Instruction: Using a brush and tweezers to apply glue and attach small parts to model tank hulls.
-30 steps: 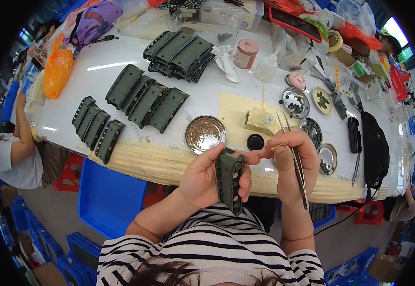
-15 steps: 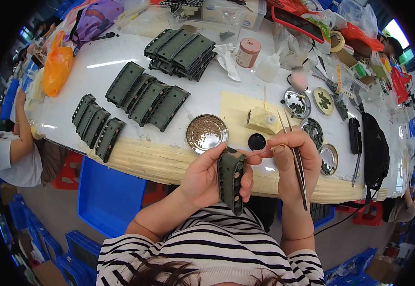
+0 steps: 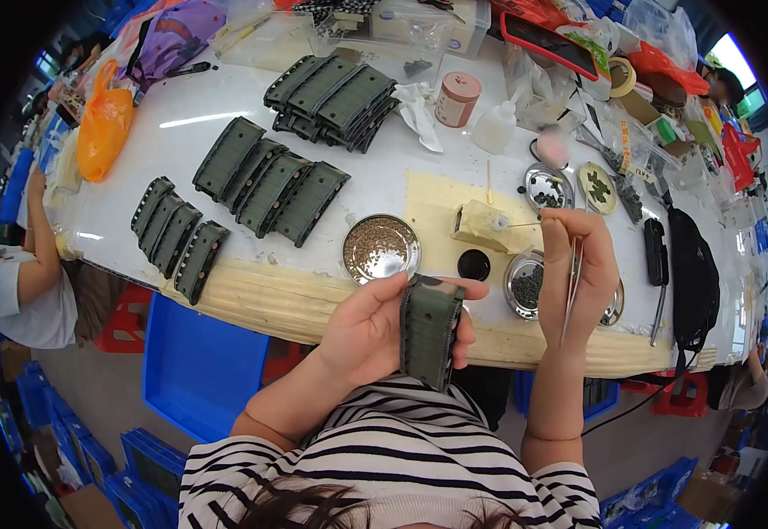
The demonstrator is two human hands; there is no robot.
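Observation:
My left hand (image 3: 357, 322) is closed round a dark green curved panel (image 3: 428, 331), tilted upright above the table's near edge. The panel's broad face points up, with raised ribs along its sides. My right hand (image 3: 591, 273) pinches a thin stick (image 3: 525, 224). Metal tweezers (image 3: 571, 304) are also held in that hand, pointing down along the palm. The stick's far tip meets the nozzle of a small bottle wrapped in yellowish tape (image 3: 476, 227). Close by, a black round cap (image 3: 474, 264) lies on the table, beside a dish of small dark green bits (image 3: 525, 286).
A metal dish of tiny brown pieces (image 3: 382, 247) stands left of the bottle. Green panels (image 3: 278, 189) lie in rows at left, with a stack (image 3: 335, 97) behind. More small dishes (image 3: 549, 187) stand at right. A blue bin (image 3: 203, 370) is below the table edge.
My right hand has moved up and right, taking the stick from the panel to the bottle's nozzle. My left hand has turned the panel so its broad face shows more.

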